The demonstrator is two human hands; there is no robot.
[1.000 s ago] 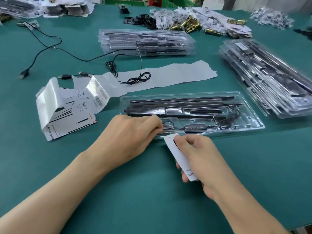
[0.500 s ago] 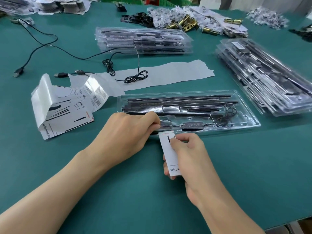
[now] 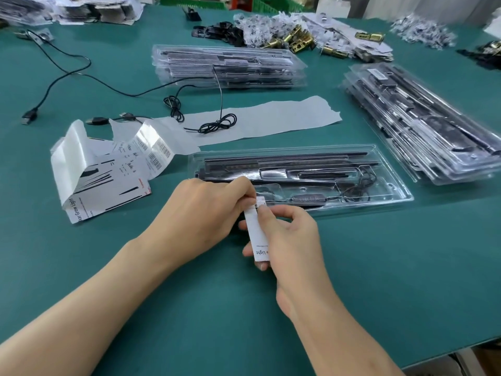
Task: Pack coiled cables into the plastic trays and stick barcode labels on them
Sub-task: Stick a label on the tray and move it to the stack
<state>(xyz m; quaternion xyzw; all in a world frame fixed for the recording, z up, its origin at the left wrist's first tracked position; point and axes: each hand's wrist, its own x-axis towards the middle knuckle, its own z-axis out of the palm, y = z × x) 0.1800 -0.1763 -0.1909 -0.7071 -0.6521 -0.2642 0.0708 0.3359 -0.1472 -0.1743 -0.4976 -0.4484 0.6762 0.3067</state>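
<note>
Forearms converge; left hand (image 3: 206, 210) curled, pinching label (image 3: 254, 234) top end; right hand (image 3: 290, 240) grips label below.

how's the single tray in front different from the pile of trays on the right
The single tray lies alone, one layer, flat on the table; the pile on the right is several trays stacked. The single tray runs across the view; the pile sits at a slant. Both are clear plastic with dark parts packed inside.
</note>
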